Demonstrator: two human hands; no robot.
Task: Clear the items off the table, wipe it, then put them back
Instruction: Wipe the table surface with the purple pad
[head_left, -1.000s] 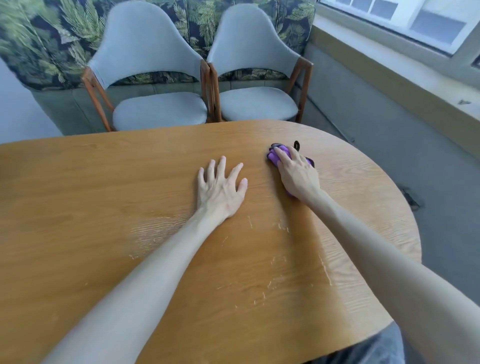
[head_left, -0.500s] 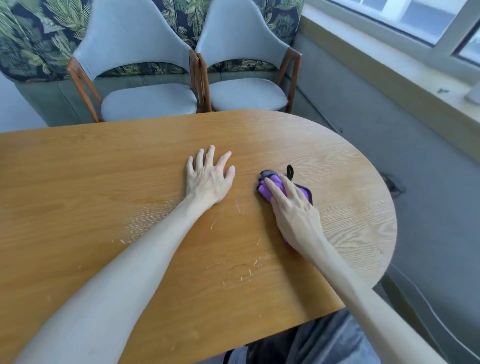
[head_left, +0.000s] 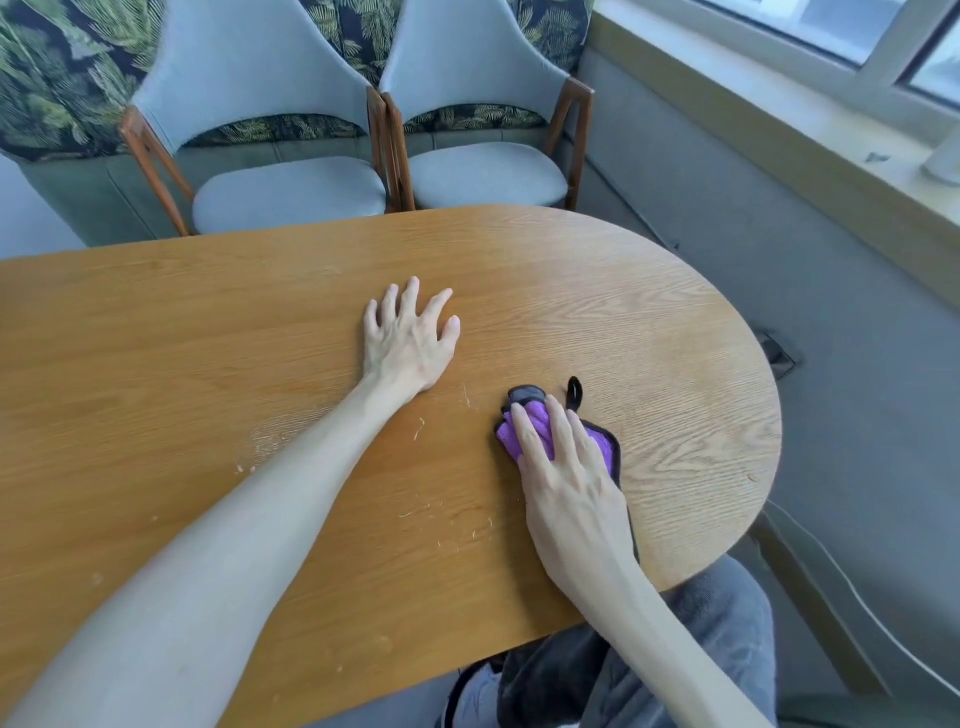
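A wooden table (head_left: 208, 364) with a rounded right end fills the view; pale scratch marks and crumbs dot its near middle. My right hand (head_left: 569, 478) presses flat on a purple cloth (head_left: 602, 441) with black trim and a black loop, near the table's right front part. Most of the cloth is hidden under the palm. My left hand (head_left: 410, 343) lies flat on the bare wood at the centre, fingers spread, holding nothing, about a hand's width left of and beyond the cloth.
Two pale blue chairs (head_left: 291, 192) (head_left: 483, 171) with wooden frames stand side by side beyond the far edge. A window sill (head_left: 779, 130) runs along the right wall. My legs (head_left: 675, 665) are at the front edge. A dark object (head_left: 779, 353) lies on the grey floor.
My right hand has drawn the cloth back toward me across the table, from the far right part to the near right part. The left hand stayed planted.
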